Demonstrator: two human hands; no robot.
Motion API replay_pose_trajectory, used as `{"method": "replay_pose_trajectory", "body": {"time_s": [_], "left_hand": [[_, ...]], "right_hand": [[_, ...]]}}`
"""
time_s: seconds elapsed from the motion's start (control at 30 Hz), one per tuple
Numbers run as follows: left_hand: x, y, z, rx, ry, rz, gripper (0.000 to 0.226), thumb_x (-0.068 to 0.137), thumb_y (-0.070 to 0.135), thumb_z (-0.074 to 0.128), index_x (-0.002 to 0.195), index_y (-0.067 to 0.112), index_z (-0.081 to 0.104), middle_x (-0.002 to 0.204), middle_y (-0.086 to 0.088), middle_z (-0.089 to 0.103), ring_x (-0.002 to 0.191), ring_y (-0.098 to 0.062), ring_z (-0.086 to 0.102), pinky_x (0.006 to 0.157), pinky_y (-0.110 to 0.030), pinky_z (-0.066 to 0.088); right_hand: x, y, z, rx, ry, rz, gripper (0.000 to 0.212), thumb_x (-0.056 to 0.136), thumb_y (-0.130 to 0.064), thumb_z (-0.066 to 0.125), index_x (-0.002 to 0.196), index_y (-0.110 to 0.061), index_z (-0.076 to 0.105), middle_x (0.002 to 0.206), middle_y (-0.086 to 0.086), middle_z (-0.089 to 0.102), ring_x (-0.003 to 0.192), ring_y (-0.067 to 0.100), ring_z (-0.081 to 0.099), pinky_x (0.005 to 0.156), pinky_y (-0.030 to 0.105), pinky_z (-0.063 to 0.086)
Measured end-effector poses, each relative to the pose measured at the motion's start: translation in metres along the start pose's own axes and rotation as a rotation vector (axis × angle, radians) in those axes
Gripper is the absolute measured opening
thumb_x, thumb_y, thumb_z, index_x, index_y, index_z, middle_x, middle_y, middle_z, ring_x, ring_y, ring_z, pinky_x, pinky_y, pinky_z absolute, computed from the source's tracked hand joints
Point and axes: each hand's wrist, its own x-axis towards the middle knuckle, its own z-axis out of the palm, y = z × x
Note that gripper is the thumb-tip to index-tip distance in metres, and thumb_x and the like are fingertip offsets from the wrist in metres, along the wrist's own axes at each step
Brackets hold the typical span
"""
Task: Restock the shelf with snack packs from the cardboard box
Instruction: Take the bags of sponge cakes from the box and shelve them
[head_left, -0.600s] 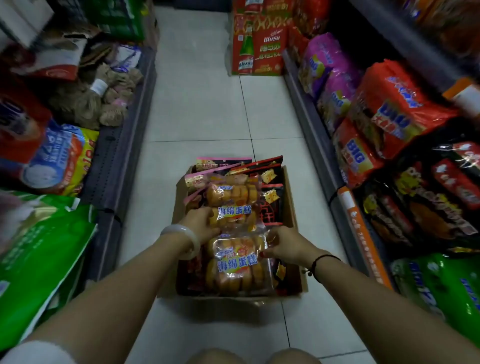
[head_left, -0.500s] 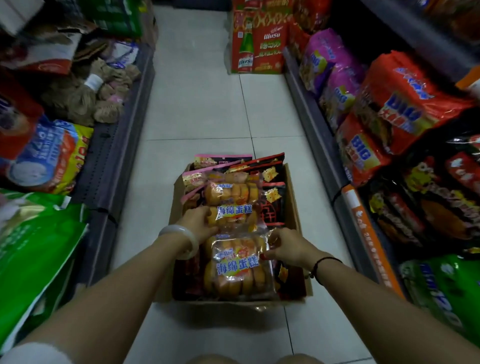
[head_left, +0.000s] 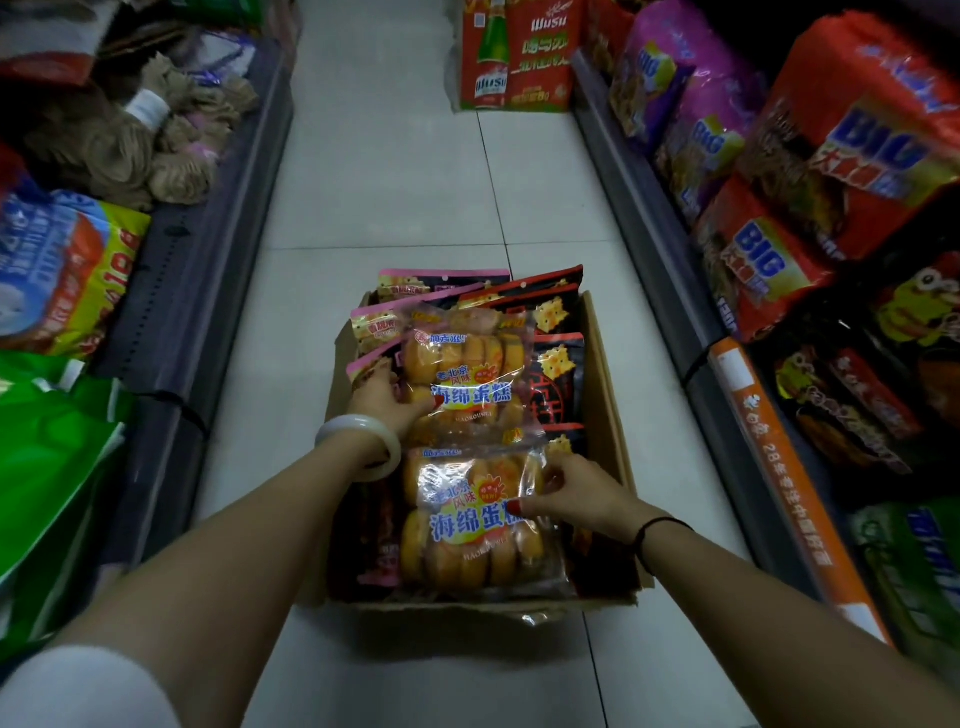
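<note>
- Head view, looking down an aisle: box (head_left: 608, 395) on the floor (head_left: 389, 182) at centre, full of snack packs.
- On top, two clear cake packs laid end to end: far pack (head_left: 467, 374) toward 12 o'clock, near pack (head_left: 467, 525) toward 6 o'clock, ends overlapping at the middle.
- Around them in the box: black packs (head_left: 556, 374) along the 3 o'clock side, pink-topped packs (head_left: 415, 283) at 11 o'clock.
- Left hand (head_left: 387, 402) at 9 o'clock of the far pack, clamped on its left edge, thumb across the front, fingers at the edge; white bangle (head_left: 363, 441) on the wrist.
- Right hand (head_left: 576, 493) at 3 o'clock of the near pack, pinching its right edge, thumb on the front, fingers curled over the rim; black cord (head_left: 657, 532) on the wrist.
- Right shelf (head_left: 675, 291) at 3 o'clock: red bags (head_left: 857, 145) at 2 o'clock, purple bags (head_left: 670, 88) toward 1 o'clock.
- Left shelf (head_left: 208, 218) at 9 o'clock: green bag (head_left: 47, 467) at 8 o'clock, brown bundles (head_left: 130, 150) at 11 o'clock.
- Red carton (head_left: 514, 57) on the floor at 12 o'clock.
</note>
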Motion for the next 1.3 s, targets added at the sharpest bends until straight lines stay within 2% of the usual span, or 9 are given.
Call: {"method": "replay_pose_trajectory", "body": {"time_s": [0.13, 0.33, 0.4, 0.57, 0.63, 0.77, 0.97, 1.17, 1.3], "left_hand": [[0.004, -0.001, 0.008, -0.057, 0.006, -0.093, 0.041, 0.082, 0.029, 0.07, 0.114, 0.008, 0.055, 0.102, -0.004, 0.061, 0.088, -0.02, 0.056, 0.079, -0.034, 0.046], [0.013, -0.004, 0.015, -0.027, 0.012, -0.184, 0.052, 0.08, 0.032, 0.071, 0.122, 0.009, 0.049, 0.118, -0.008, 0.059, 0.108, -0.03, 0.057, 0.093, -0.042, 0.047], [0.015, -0.003, 0.016, 0.0, 0.001, -0.201, 0.05, 0.08, 0.032, 0.071, 0.12, 0.009, 0.051, 0.117, -0.009, 0.06, 0.106, -0.031, 0.058, 0.093, -0.044, 0.047], [0.016, -0.001, 0.017, -0.017, -0.036, -0.22, 0.043, 0.08, 0.031, 0.071, 0.115, 0.012, 0.053, 0.115, -0.009, 0.061, 0.105, -0.031, 0.059, 0.096, -0.049, 0.047], [0.017, -0.001, 0.016, -0.019, -0.048, -0.213, 0.039, 0.08, 0.03, 0.071, 0.11, 0.016, 0.05, 0.113, -0.008, 0.059, 0.105, -0.031, 0.059, 0.095, -0.05, 0.047], [0.016, -0.002, 0.015, -0.051, -0.051, -0.228, 0.037, 0.078, 0.031, 0.072, 0.102, 0.02, 0.045, 0.115, -0.01, 0.06, 0.103, -0.031, 0.059, 0.094, -0.052, 0.047], [0.005, 0.008, 0.01, -0.176, -0.031, -0.261, 0.054, 0.081, 0.019, 0.071, 0.126, 0.008, 0.043, 0.123, -0.013, 0.056, 0.114, -0.034, 0.056, 0.086, -0.042, 0.047], [0.001, 0.007, 0.001, -0.243, -0.011, -0.245, 0.049, 0.079, 0.011, 0.072, 0.123, 0.01, 0.05, 0.124, -0.014, 0.058, 0.111, -0.034, 0.057, 0.095, -0.05, 0.048], [-0.003, 0.007, -0.009, -0.309, -0.014, -0.24, 0.048, 0.08, 0.009, 0.07, 0.125, 0.011, 0.051, 0.12, -0.01, 0.061, 0.11, -0.035, 0.059, 0.095, -0.054, 0.048]], "right_hand": [[0.005, 0.004, 0.002, 0.104, -0.04, 0.059, 0.04, 0.079, -0.028, 0.074, 0.116, -0.018, 0.06, 0.108, -0.003, 0.07, 0.097, 0.011, 0.067, 0.09, 0.034, 0.055], [0.011, 0.006, 0.002, 0.133, -0.046, 0.087, 0.036, 0.079, -0.028, 0.075, 0.111, -0.018, 0.063, 0.107, -0.003, 0.07, 0.099, 0.012, 0.066, 0.09, 0.034, 0.054], [0.013, 0.008, 0.003, 0.14, -0.04, 0.094, 0.038, 0.079, -0.027, 0.075, 0.113, -0.018, 0.062, 0.107, -0.003, 0.07, 0.099, 0.012, 0.066, 0.091, 0.036, 0.054], [0.013, 0.007, 0.003, 0.139, -0.053, 0.09, 0.011, 0.082, -0.025, 0.072, 0.087, -0.024, 0.062, 0.087, -0.01, 0.068, 0.081, 0.002, 0.064, 0.071, 0.021, 0.052], [0.011, 0.003, 0.002, 0.139, -0.056, 0.082, 0.008, 0.085, -0.024, 0.069, 0.084, -0.025, 0.061, 0.087, -0.01, 0.067, 0.081, 0.003, 0.064, 0.072, 0.021, 0.052], [0.003, -0.006, 0.0, 0.171, -0.06, 0.071, 0.015, 0.087, -0.024, 0.067, 0.079, -0.029, 0.054, 0.08, -0.014, 0.062, 0.073, 0.0, 0.06, 0.058, 0.012, 0.046], [-0.002, -0.004, 0.002, 0.194, -0.016, 0.107, 0.018, 0.088, -0.018, 0.064, 0.077, -0.02, 0.052, 0.079, -0.005, 0.061, 0.075, 0.006, 0.06, 0.067, 0.021, 0.05], [-0.01, -0.004, 0.0, 0.287, 0.003, 0.072, 0.02, 0.088, -0.009, 0.063, 0.072, -0.017, 0.054, 0.08, -0.001, 0.066, 0.079, 0.011, 0.065, 0.075, 0.029, 0.054], [-0.018, -0.003, -0.006, 0.311, 0.066, 0.055, 0.013, 0.084, -0.007, 0.067, 0.093, -0.008, 0.058, 0.1, 0.013, 0.068, 0.094, 0.023, 0.067, 0.088, 0.043, 0.055]]}}
